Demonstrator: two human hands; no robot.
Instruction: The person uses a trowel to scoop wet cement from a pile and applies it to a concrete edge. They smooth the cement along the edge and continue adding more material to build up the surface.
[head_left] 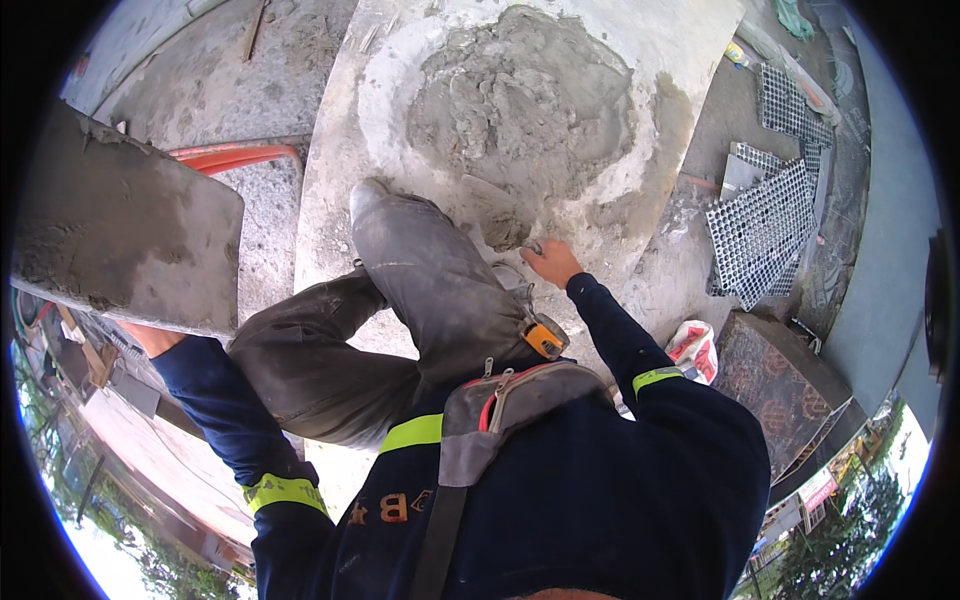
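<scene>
A broad, flat mortar board (pixel 130 225), smeared with wet grey mortar, is held out at the left. My left hand (pixel 150 338) is at its near edge, supporting it from below, and the fingers are hidden under it. With my right hand (pixel 552 262) I hold a trowel (pixel 490 195) by its handle, fingers closed around it. Its blade, carrying a lump of mortar, is at the near edge of a wide mortar heap (pixel 520 100). That heap lies on a pale mixing sheet (pixel 335 170) on the ground, beside my bent leg.
Orange hoses (pixel 235 157) run along the ground behind the board. Black perforated grid panels (pixel 765 230) are stacked at the right. Nearer stand a red-and-white sack (pixel 693 350) and a dark box-like block (pixel 780 385). An orange tape measure (pixel 545 338) hangs at my waist.
</scene>
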